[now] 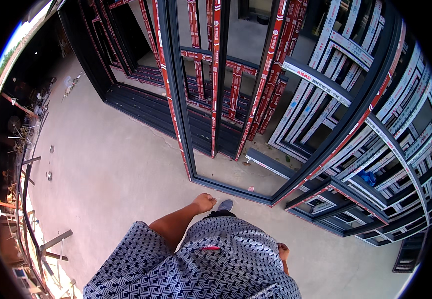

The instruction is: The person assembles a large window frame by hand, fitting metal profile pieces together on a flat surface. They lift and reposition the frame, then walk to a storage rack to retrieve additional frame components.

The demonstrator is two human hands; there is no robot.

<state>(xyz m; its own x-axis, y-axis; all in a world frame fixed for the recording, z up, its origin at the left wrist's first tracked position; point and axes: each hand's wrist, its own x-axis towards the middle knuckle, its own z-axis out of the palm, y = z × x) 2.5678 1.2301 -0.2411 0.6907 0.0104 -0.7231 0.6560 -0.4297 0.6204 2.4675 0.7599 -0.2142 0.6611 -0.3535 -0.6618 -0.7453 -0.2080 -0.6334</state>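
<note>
My left hand (205,202) hangs in front of me with its fingers curled in, and nothing shows in it. Just ahead of it, apart from it, stands a tall dark grey metal frame (227,186) edged with red-and-white protective tape. My right hand (283,250) is low by my right side, partly covered by my patterned shirt. Its visible fingers are bent inward, with no object seen in them. To the right, a smaller dark frame (343,230) with red tape leans against other frames. Neither hand touches any frame.
Many white-taped frames (415,144) are stacked at the right, with a bundle of blue material (368,177) among them. Red-taped frames (233,94) stand behind the tall one. A grey bar (268,163) lies inside its outline. Concrete floor (111,164) spreads left toward metal bars (56,241) and clutter.
</note>
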